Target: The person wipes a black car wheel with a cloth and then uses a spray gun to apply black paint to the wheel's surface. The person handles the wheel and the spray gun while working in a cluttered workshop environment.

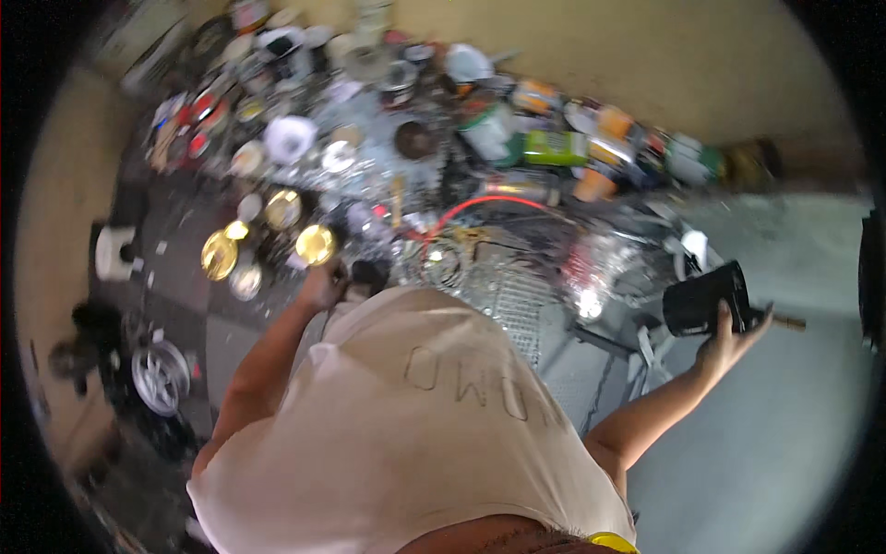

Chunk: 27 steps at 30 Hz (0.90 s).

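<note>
Out to the right, my right hand [731, 340] is closed on a black container [700, 303], held tilted on its side with the fingers spread along it. A brown, stick-like end [789, 323] pokes out beyond those fingers; what it belongs to is hidden. My left hand [323, 286] is low among the cans on the left, blurred and partly dark. Just beyond it stands a can with a shiny gold-coloured top [316, 245]. A dark object [369, 275] lies right beside the left hand; whether the hand touches it is unclear.
Cans, tubs and bottles crowd the worktop [369, 171] along the wall. A red hose [489, 198] arcs across the middle, near a metal grating [519, 305]. Crumpled clear plastic [600, 268] lies right of it. A wheel rim [161, 377] stands at the left.
</note>
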### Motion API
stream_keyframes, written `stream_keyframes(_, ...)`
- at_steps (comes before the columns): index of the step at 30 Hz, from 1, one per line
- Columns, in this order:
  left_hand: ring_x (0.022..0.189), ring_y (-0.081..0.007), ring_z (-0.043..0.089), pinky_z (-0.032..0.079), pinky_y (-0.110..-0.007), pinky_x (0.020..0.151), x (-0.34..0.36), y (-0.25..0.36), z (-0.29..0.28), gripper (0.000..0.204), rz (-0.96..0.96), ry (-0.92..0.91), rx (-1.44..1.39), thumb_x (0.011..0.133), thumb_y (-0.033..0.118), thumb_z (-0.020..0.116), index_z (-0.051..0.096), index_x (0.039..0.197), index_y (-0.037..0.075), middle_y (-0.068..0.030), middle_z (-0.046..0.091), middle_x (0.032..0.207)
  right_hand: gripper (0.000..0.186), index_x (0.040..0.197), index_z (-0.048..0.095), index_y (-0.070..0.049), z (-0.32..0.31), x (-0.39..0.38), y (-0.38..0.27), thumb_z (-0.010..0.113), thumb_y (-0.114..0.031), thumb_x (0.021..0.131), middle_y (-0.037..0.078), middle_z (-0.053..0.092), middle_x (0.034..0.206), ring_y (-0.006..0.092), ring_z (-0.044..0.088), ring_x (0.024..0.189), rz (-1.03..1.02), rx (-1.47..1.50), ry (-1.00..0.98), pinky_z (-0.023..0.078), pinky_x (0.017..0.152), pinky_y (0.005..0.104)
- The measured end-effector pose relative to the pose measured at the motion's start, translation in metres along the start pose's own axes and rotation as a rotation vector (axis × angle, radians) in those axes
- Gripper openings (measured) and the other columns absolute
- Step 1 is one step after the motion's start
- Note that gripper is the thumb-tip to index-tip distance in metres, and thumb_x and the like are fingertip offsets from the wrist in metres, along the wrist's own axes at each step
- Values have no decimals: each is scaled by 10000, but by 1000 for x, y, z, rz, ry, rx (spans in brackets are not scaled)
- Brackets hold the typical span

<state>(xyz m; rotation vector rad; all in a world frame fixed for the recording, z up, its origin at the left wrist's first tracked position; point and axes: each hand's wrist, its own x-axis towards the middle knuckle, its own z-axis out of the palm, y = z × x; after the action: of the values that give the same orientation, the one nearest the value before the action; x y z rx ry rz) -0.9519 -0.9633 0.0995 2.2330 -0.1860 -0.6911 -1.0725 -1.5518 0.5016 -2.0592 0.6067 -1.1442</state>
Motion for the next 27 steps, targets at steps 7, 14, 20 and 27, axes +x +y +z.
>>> stream_keyframes(7, 985, -398, 676, 527, -492, 884, -48, -145, -45, 336, -301, -72, 88, 905, 348, 685, 703, 1037, 40, -221, 705, 1052, 1169, 1605, 282, -97, 193, -106, -1, 873, 20, 603, 157, 449, 1458, 294, 489, 1309, -188, 14, -326, 425, 1125, 418)
stream_keyframes(14, 1157, -377, 627, 518, -456, 960, -114, -181, -70, 373, -462, -159, 265, 970, 358, 596, 673, 1158, 46, -190, 661, 1238, 1219, 1571, 219, -18, 412, -243, 30, 938, -59, 588, 163, 422, 1379, 290, 429, 1307, -101, 182, -782, 360, 1153, 418)
stream_keyframes(20, 917, -285, 683, 540, -408, 825, -207, -299, -20, 260, -371, 130, 197, 933, 315, 689, 692, 1065, 91, -127, 722, 965, 1107, 1521, 369, -98, 529, -327, 41, 942, -232, 583, 266, 540, 1358, 470, 506, 1281, -58, 66, -889, 416, 1112, 503)
stream_keyframes(27, 858, -252, 702, 551, -375, 751, -236, -251, -10, 186, -762, 62, -400, 908, 235, 715, 688, 1047, 114, -123, 736, 938, 1120, 1543, 340, -128, 569, -356, 51, 953, -182, 607, 259, 504, 1420, 463, 489, 1305, 102, -52, -801, 414, 1114, 508)
